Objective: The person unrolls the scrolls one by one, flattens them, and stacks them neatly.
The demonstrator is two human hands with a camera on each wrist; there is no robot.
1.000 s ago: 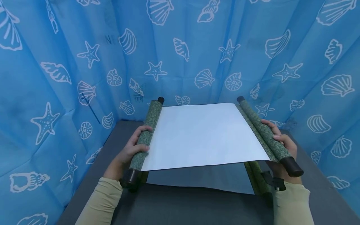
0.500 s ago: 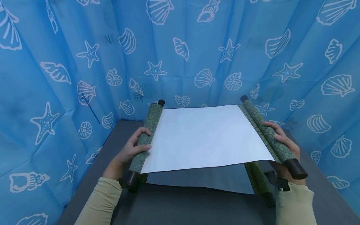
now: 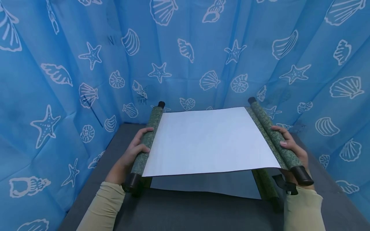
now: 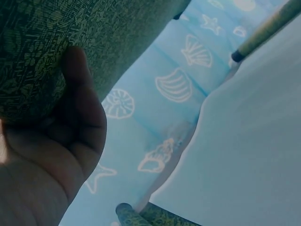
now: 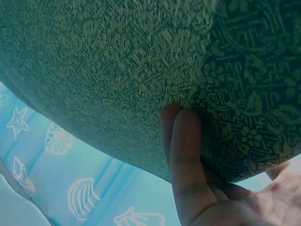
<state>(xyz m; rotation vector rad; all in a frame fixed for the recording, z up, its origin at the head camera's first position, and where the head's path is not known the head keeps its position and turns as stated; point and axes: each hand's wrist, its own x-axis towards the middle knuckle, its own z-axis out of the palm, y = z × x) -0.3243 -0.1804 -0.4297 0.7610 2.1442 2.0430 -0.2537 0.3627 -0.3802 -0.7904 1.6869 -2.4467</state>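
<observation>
A hanging scroll with a white sheet (image 3: 208, 141) and green patterned backing is held partly unrolled above the table, a roll at each side. My left hand (image 3: 130, 154) grips the left roll (image 3: 145, 144), thumb on top. My right hand (image 3: 292, 146) grips the thicker right roll (image 3: 278, 138). Dark knobs cap the rolls' ends. In the left wrist view, the thumb (image 4: 77, 70) presses the green backing (image 4: 117, 28). In the right wrist view, fingertips (image 5: 186, 132) touch the patterned underside (image 5: 117, 84); part of that hand is hidden.
Beneath, a second scroll (image 3: 202, 187) lies unrolled on the dark grey table (image 3: 190, 213), its green right roll (image 3: 266, 186) partly covered. A blue curtain (image 3: 185, 51) with white shells and starfish hangs behind and at both sides.
My right hand has moved slightly right with its roll, and my left hand slightly left lately. A little more of the white sheet shows between the rolls. The lower scroll has not moved.
</observation>
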